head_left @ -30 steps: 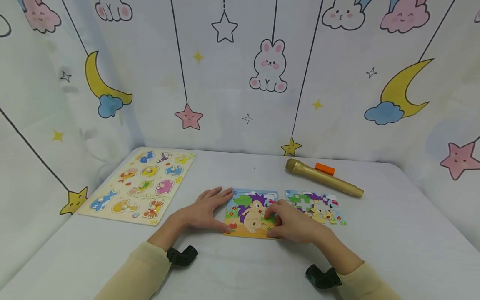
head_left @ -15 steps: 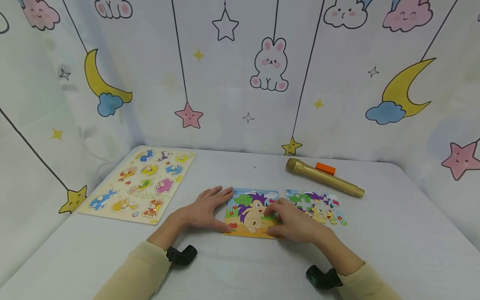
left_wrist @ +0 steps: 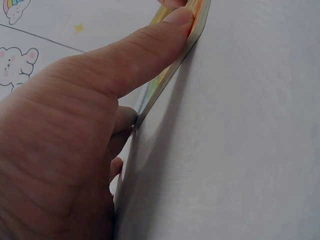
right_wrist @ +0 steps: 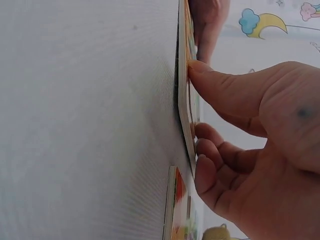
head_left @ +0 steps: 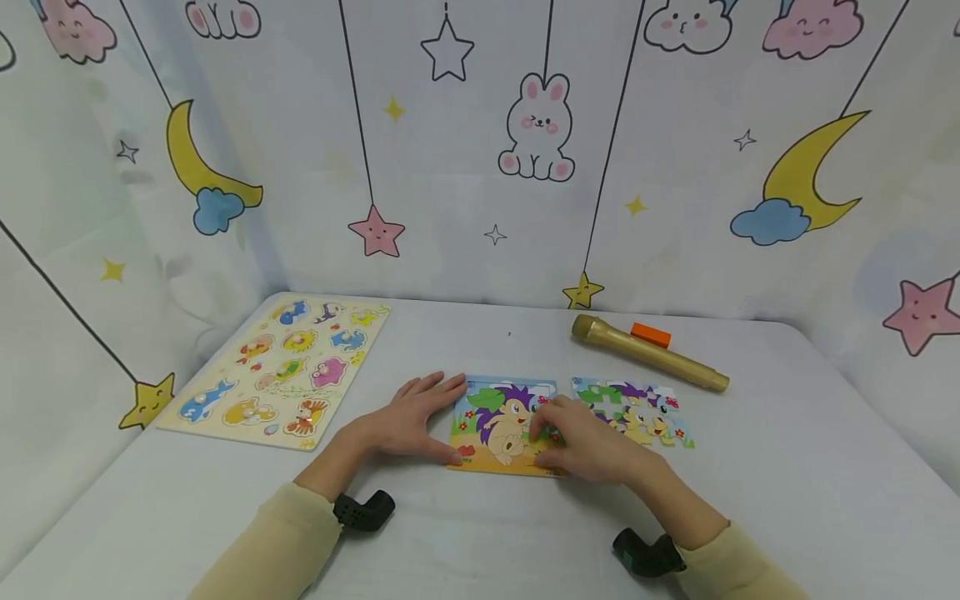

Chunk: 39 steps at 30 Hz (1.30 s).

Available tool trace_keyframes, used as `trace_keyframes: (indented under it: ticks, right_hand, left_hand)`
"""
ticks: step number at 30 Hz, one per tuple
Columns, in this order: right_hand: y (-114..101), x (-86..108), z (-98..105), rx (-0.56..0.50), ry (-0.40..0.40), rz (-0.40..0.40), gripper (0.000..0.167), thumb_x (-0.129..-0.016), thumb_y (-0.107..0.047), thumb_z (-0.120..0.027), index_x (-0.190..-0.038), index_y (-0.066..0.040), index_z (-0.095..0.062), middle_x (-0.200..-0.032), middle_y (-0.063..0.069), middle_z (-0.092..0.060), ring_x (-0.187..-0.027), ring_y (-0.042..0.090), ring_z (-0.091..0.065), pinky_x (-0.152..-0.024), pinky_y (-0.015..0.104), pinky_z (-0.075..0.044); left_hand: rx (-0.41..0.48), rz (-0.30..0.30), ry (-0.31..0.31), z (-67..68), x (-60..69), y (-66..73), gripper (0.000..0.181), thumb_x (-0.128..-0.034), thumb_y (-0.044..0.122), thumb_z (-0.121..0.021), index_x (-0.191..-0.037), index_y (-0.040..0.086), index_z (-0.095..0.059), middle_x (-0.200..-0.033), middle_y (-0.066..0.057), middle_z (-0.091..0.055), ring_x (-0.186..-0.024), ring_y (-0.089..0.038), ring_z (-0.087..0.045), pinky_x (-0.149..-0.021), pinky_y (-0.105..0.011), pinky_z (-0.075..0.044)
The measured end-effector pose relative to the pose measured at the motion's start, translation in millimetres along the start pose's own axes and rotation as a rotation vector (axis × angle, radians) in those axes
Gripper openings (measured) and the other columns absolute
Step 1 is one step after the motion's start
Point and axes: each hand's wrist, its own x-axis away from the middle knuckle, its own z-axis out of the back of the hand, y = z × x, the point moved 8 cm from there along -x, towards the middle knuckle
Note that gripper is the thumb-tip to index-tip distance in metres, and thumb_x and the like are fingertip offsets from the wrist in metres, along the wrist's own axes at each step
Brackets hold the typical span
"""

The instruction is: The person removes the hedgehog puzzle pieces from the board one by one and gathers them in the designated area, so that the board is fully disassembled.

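In the head view a square puzzle board [head_left: 502, 425] with a purple-haired hedgehog picture lies flat on the table. My left hand [head_left: 408, 422] is at its left edge, fingers spread and fairly straight. The left thumb [left_wrist: 165, 37] rests on the board's near left corner in the left wrist view. My right hand [head_left: 588, 442] is over the board's right part. Its curled fingers [right_wrist: 205, 172] and thumb touch the board, thumb and index tips apart. Whether a piece lies beneath them is hidden. Right of the board lie several jigsaw pieces [head_left: 637, 421], some joined together.
A gold microphone [head_left: 648, 354] lies behind the pieces, with an orange block [head_left: 650, 335] beside it. At the left lies a large cream board [head_left: 258, 354] with several animal shapes. A white patterned cloth [head_left: 450, 167] hangs behind the table.
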Motion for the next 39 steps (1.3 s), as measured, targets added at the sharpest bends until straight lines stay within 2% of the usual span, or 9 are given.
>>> trace_keyframes:
  ticks: [6,17,22,25,29,32,36,39]
  right_hand:
    - [0,0.1,-1,0.016,-0.005,-0.037,0.029,-0.091,-0.018,-0.077,-0.118,-0.014,-0.066,-0.114,0.000,-0.058,-0.106,0.021,-0.051,-0.096,0.046,-0.048]
    - [0,-0.9,-4,0.036,-0.011,-0.020,0.021,-0.092,-0.015,-0.076,-0.111,-0.016,-0.067,-0.112,0.001,-0.052,-0.106,0.023,-0.045,-0.087,0.041,-0.046]
    - [-1,0.2,-1,0.003,0.009,-0.030,0.024,-0.091,-0.013,-0.077,-0.110,-0.017,-0.063,-0.116,0.003,-0.051,-0.108,0.023,-0.045,-0.092,0.043,-0.047]
    - [-4,0.2,1,-0.026,0.004,-0.011,0.026,-0.090,-0.012,-0.078,-0.110,-0.015,-0.061,-0.109,0.002,-0.055,-0.101,0.022,-0.049,-0.087,0.041,-0.048]
    - [-6,-0.2,2,-0.046,-0.011,0.007,0.032,-0.090,-0.011,-0.077,-0.117,-0.012,-0.061,-0.104,-0.001,-0.059,-0.093,0.020,-0.051,-0.083,0.038,-0.048]
    - [-5,-0.2,3,-0.057,-0.016,-0.014,0.035,-0.092,-0.010,-0.075,-0.124,-0.012,-0.061,-0.104,-0.002,-0.060,-0.092,0.019,-0.053,-0.082,0.037,-0.049]
    - [-4,1.5,5,-0.125,-0.030,-0.035,0.030,-0.095,-0.006,-0.068,-0.124,-0.012,-0.062,-0.097,-0.002,-0.060,-0.088,0.019,-0.054,-0.073,0.034,-0.051]
    - [-4,2.9,8,-0.158,-0.040,-0.002,0.025,-0.097,-0.004,-0.065,-0.121,-0.012,-0.063,-0.093,-0.001,-0.060,-0.086,0.019,-0.055,-0.071,0.031,-0.051]
  left_hand:
    - [0.000,-0.002,-0.004,-0.3,-0.4,0.4,0.104,-0.0784,0.057,-0.076,-0.160,0.014,-0.030,-0.168,0.002,-0.018,-0.153,-0.030,-0.003,-0.120,-0.056,0.000]
    - [-0.003,-0.004,-0.005,1.0,0.7,1.2,0.103,-0.0788,0.056,-0.076,-0.160,0.011,-0.031,-0.168,-0.001,-0.018,-0.153,-0.033,-0.004,-0.119,-0.059,-0.002]
    - [-0.006,0.002,-0.008,0.3,0.3,1.2,0.103,-0.0787,0.056,-0.076,-0.160,0.013,-0.031,-0.168,0.000,-0.018,-0.153,-0.032,-0.004,-0.120,-0.058,-0.002]
    - [0.000,0.004,-0.003,0.7,-0.1,1.9,0.103,-0.0787,0.056,-0.076,-0.160,0.012,-0.030,-0.168,0.000,-0.018,-0.153,-0.032,-0.003,-0.119,-0.060,-0.002]
    - [0.004,0.007,-0.001,1.5,-0.2,2.8,0.103,-0.0787,0.056,-0.077,-0.160,0.013,-0.030,-0.168,0.000,-0.018,-0.153,-0.031,-0.003,-0.119,-0.060,-0.001]
    - [0.006,0.005,-0.001,1.6,-0.4,2.8,0.103,-0.0787,0.056,-0.077,-0.160,0.013,-0.030,-0.168,0.000,-0.018,-0.153,-0.031,-0.003,-0.119,-0.060,-0.001]
    - [0.002,0.006,-0.001,0.8,-1.0,1.8,0.103,-0.0786,0.056,-0.077,-0.160,0.014,-0.030,-0.168,0.001,-0.018,-0.153,-0.031,-0.003,-0.119,-0.059,-0.002]
    - [-0.004,0.008,-0.001,0.4,-1.2,1.0,0.103,-0.0784,0.057,-0.077,-0.160,0.014,-0.030,-0.168,0.002,-0.018,-0.153,-0.030,-0.003,-0.119,-0.059,-0.002]
